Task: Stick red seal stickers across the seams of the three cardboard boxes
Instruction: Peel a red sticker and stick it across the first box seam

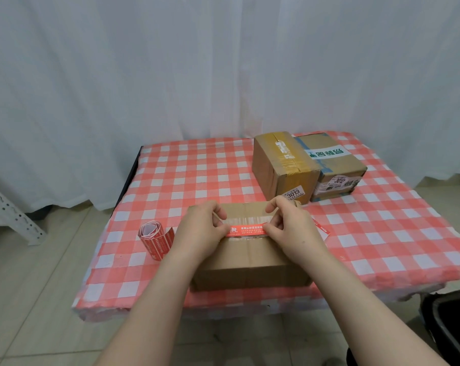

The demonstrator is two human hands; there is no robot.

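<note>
sticker (pixel 250 229): red strip with white print, on top of the near box, centre of frame; long axis runs left to right, print reads upright to the camera
near box (pixel 250 262): plain brown cardboard, oblong, at the front edge of the worktop; shiny clear tape band just above the sticker
left hand (pixel 202 233): fingers curled, thumb and fingertips pinch the sticker's left end
right hand (pixel 292 228): fingers curled, pinches the sticker's right end
hidden: both sticker ends are under the fingers; cannot tell how much is stuck down
red strip (pixel 321 229): pokes out right of the right hand, partly covered, hard to make out
sticker roll (pixel 154 240): loose red coil with its tail out, left of the near box
back boxes: taped box marked 3013 (pixel 279 165) touches a lower box marked 3012 (pixel 334 159), upper right of the worktop
worktop (pixel 184 175): red and white checked cloth, crinkled front edge
curtain (pixel 170 75): white, pleated, fills the top of the frame
lower right corner: dark object (pixel 450 326), cut off
</note>
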